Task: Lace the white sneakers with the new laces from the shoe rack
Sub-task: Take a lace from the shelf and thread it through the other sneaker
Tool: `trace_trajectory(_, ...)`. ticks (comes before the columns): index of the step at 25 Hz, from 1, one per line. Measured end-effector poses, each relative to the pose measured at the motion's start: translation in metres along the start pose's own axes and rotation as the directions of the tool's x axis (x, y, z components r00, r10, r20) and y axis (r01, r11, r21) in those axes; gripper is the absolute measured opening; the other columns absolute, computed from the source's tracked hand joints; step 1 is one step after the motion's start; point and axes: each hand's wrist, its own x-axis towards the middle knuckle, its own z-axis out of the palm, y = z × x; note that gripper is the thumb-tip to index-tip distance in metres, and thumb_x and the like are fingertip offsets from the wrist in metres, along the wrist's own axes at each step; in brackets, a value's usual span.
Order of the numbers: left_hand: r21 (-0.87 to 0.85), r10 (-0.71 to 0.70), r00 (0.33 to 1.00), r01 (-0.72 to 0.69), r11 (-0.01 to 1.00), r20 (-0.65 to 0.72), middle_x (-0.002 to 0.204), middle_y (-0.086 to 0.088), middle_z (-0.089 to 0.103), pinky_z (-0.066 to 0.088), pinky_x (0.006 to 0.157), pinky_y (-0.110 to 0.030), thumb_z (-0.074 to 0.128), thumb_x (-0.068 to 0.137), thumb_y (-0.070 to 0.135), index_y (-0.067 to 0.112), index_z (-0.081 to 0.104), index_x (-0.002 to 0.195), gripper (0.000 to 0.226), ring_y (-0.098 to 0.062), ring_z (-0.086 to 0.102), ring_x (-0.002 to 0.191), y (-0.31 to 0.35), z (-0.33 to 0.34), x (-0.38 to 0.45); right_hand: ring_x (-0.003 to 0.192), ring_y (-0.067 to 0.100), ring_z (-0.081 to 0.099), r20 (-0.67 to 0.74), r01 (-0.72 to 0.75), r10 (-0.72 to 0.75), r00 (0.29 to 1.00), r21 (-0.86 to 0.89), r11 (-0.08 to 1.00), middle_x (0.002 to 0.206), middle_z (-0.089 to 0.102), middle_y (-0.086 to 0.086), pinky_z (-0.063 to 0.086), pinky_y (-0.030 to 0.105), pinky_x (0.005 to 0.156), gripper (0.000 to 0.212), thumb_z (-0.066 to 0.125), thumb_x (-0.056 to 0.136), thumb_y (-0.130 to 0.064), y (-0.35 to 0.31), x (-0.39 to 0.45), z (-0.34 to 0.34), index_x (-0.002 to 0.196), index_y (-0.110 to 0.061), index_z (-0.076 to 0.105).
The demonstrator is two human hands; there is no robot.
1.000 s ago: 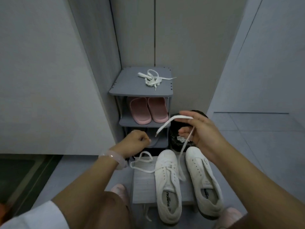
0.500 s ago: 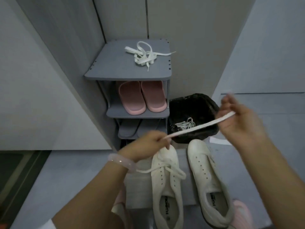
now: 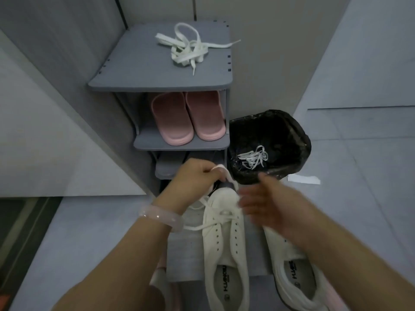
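Observation:
Two white sneakers stand side by side on a low grey platform [image 3: 186, 259]. The left sneaker [image 3: 224, 248] has a white lace [image 3: 210, 223] through its front eyelets. My left hand [image 3: 197, 178] grips a loop of that lace just beyond the toe. My right hand [image 3: 267, 203] is blurred, with its fingers extended over the toe of the right sneaker [image 3: 294, 272], which it partly hides; it holds nothing I can see. A tangle of new white laces [image 3: 190, 50] lies on top of the grey shoe rack [image 3: 139, 68].
Pink slippers [image 3: 188, 117] sit on the rack's second shelf. A bin with a black bag [image 3: 283, 126] stands right of the rack and holds old white laces [image 3: 253, 158]. A white slip [image 3: 303, 178] lies on the floor. Walls close in at left and behind.
The right hand has let go of the lace and dropped to the sneakers' toes. The left hand still holds the lace, now slack and looped. The camera has tilted further down.

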Motion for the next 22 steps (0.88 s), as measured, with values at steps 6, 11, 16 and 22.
trace_trajectory(6,0.383,0.010,0.897,-0.199,0.902,0.442,0.053,0.011,0.053,0.033,0.051,-0.013,0.054,0.091,0.033,0.018,0.071,0.077,0.027,0.000,0.047,0.050,0.005,0.009,-0.009,0.063,0.011,0.067,0.005,0.106,-0.122,0.992,0.468,0.878,0.067,0.068,0.002,0.051,0.028,0.070,0.037,0.036,0.099,-0.031,-0.015,0.011,0.008,0.082,-0.011,0.062)
trace_trajectory(11,0.431,-0.187,0.938,0.045,0.901,0.294,0.059,0.004,0.058,0.039,0.043,-0.010,0.048,0.095,0.024,0.019,0.060,0.072,0.025,0.000,0.048,0.037,-0.013,-0.018,-0.005,0.032,0.002,0.035,-0.210,0.327,-0.252,0.945,0.627,0.707,0.040,0.038,-0.010,0.043,0.009,0.047,0.032,0.033,0.100,-0.024,-0.057,0.004,-0.036,0.073,-0.017,0.049)
trace_trajectory(16,0.337,-0.188,0.972,0.131,0.932,0.141,0.050,0.003,0.054,0.036,0.037,-0.009,0.046,0.096,0.020,0.015,0.056,0.072,0.027,0.000,0.044,0.029,-0.023,-0.034,-0.006,0.035,0.003,0.029,-0.381,0.528,-0.367,0.849,0.562,0.636,0.041,0.034,-0.010,0.035,0.009,0.043,0.010,0.049,0.090,-0.023,-0.071,-0.003,-0.073,0.082,-0.018,0.051)
trace_trajectory(22,-0.295,-0.210,0.975,0.179,0.939,-0.077,0.072,-0.005,0.066,0.049,0.048,-0.013,0.046,0.095,0.005,0.013,0.057,0.088,0.015,-0.008,0.064,0.051,-0.019,-0.038,-0.009,0.031,0.004,0.027,-0.387,0.547,-0.389,0.836,0.532,0.647,0.038,0.036,-0.009,0.027,0.012,0.035,0.019,0.058,0.059,-0.019,-0.071,-0.005,-0.092,0.077,-0.019,0.051)
